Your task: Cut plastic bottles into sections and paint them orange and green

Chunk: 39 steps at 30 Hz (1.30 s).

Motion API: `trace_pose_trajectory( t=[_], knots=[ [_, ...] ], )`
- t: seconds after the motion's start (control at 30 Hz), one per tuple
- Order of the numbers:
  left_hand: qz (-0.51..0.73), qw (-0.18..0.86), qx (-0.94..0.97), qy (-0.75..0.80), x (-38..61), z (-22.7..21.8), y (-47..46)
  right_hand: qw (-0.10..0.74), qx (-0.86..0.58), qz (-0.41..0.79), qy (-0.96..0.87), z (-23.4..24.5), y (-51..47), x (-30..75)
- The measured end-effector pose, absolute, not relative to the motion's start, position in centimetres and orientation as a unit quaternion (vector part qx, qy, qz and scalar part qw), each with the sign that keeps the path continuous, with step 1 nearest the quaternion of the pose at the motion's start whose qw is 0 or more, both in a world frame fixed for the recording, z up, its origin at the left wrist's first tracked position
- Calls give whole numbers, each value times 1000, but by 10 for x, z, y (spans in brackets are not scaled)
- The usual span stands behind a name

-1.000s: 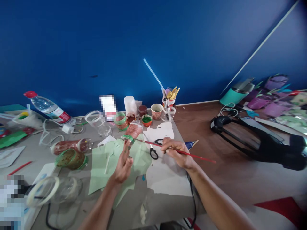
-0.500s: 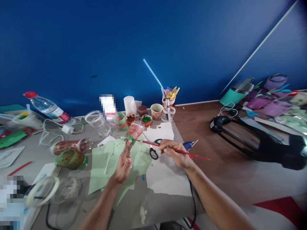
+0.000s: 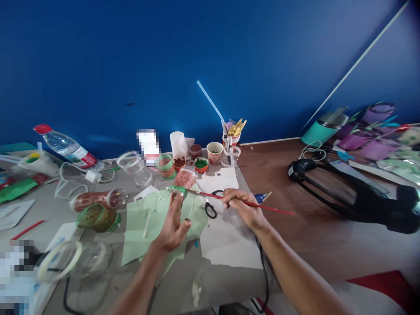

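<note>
My left hand (image 3: 173, 225) holds a cut plastic bottle (image 3: 185, 177) painted reddish brown, with a green band at its near end. The fingers are at that green end, perhaps partly inside it, while the thumb stands apart. In my right hand (image 3: 241, 205) is a long red paintbrush (image 3: 210, 195), pinched near its middle. The brush's tip meets the bottle close to the green band. Black-handled scissors (image 3: 211, 210) lie beneath the brush on white paper (image 3: 229, 245). Behind the bottle stand a cup of green paint (image 3: 201, 164) and a cup of brown paint (image 3: 179, 163).
Green paper sheets (image 3: 138, 236) lie under my left hand. To the left are another painted bottle (image 3: 88, 200), a green-brown painted piece (image 3: 98, 218) and a water bottle (image 3: 72, 148). A cup of plastic cutlery (image 3: 232, 139) stands by the wall; a black headset-like frame (image 3: 354, 201) lies right.
My left thumb has swung away from the bottle to the right, and the left fingers have shifted on its green end. My right hand and the brush have moved slightly right.
</note>
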<state>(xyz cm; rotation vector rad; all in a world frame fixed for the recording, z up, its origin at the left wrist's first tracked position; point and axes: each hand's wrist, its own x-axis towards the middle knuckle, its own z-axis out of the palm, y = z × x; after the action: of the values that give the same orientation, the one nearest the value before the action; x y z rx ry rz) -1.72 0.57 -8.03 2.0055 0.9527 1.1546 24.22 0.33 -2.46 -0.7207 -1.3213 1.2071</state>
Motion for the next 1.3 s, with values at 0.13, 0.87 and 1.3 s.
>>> trace_pose_trajectory(
  t=[0.13, 0.87, 1.3],
  knots=[
    [395, 133, 844, 337, -13, -69, 11, 606, -288, 512, -536, -29, 5, 244],
    [208, -37, 888, 408, -7, -56, 11, 609, -310, 527, -505, -18, 7, 245],
    [143, 1, 899, 414, 5, -40, 4, 601, -297, 537, -513, -14, 8, 247]
  ],
)
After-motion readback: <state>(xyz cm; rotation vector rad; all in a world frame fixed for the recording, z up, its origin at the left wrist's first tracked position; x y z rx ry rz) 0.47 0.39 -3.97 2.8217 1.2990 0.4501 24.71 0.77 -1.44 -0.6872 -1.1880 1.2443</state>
